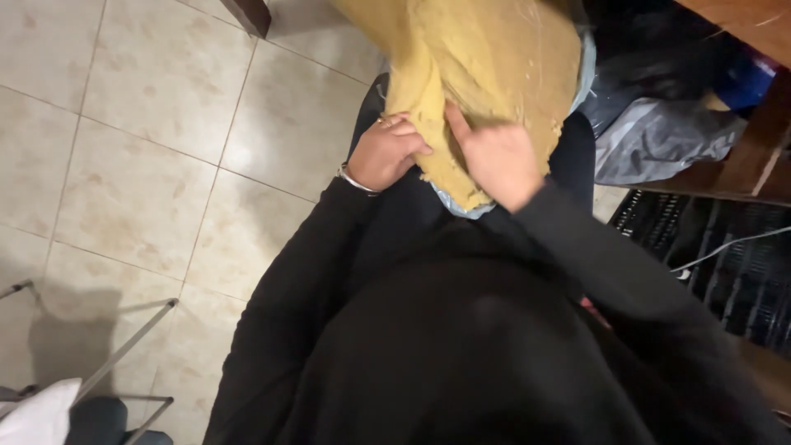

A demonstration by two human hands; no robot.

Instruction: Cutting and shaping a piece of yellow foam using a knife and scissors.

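At the far left, a thin metal frame stands on the tiled floor, with a scrap of white cloth at the bottom corner. None of this touches the work.

Moving right, the person's left hand comes up out of a black sleeve, a slim metal bangle at the wrist and a ring on one finger. Its fingers are curled shut, gripping the left edge of a mustard-yellow fabric.

The fabric hangs just ahead of and above both hands, falling from the top of the view toward the person's lap. Its long axis runs from the upper edge down and a little rightward to a ragged lower hem. A pale blue layer peeks out beneath that hem and along the right side.

The right hand lies just beside the left, the two nearly touching. It presses against the yellow fabric with the thumb raised and pointing up along the cloth; whether its other fingers pinch a fold underneath cannot be told. Both hands sit at the same lower end of the fabric, about equally near it.

Farther right, a grey plastic bag lies crumpled under a wooden desk, and a dark slatted panel carries a white cable.
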